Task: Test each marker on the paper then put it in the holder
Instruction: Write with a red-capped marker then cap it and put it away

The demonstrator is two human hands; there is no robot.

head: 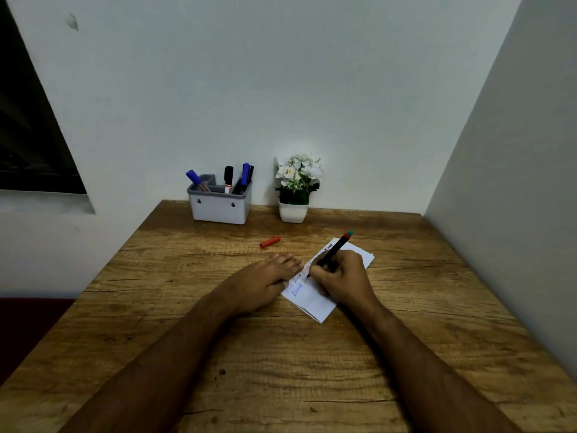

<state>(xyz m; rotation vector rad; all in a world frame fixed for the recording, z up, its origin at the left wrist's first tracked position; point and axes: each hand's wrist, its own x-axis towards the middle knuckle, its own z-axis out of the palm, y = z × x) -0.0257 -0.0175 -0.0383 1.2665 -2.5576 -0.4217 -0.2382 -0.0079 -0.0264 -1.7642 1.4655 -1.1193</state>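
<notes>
One marker [332, 251] clamped in right hand [342, 278], tip down-left on paper [315, 303]; left hand [265, 278] flat.

Head-worn, downward over table [281, 354]

Right hand [342, 276] presses marker [335, 250] to paper [315, 304]; left hand [265, 279] pins the sheet flat.

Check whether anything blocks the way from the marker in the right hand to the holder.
Nothing visible does. The red cap lies on the table between the marker and the holder, but low and flat, easily cleared.
</notes>
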